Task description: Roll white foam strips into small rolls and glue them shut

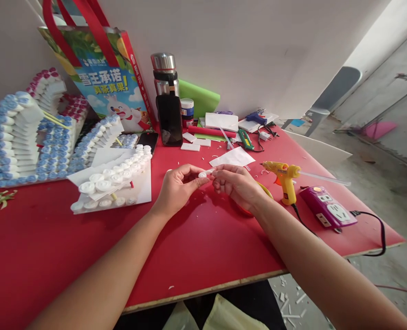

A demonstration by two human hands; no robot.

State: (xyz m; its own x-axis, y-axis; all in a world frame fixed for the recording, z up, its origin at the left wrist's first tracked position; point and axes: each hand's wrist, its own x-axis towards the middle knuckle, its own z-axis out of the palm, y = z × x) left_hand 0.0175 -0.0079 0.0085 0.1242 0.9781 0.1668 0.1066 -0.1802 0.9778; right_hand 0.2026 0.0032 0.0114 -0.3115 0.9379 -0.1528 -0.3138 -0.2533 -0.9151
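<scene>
Left hand (179, 185), right hand (236, 183) fingers pinch small white foam coil (202, 174), left of yellow glue gun (286, 176). Judged: rolling; next needs tight tail.

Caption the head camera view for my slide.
Person's left hand and right hand pinch a small white roll over a red table, yellow glue gun nearby.

Table top (196, 247): smooth red laminate with a raw wood edge. Flask (164, 68): polished metal. Glue gun (285, 176): glossy yellow plastic. Power strip (327, 207): glossy purple plastic. Bag (110, 82): glossy printed sheet. White roll (202, 174): matt, foam-like
</scene>
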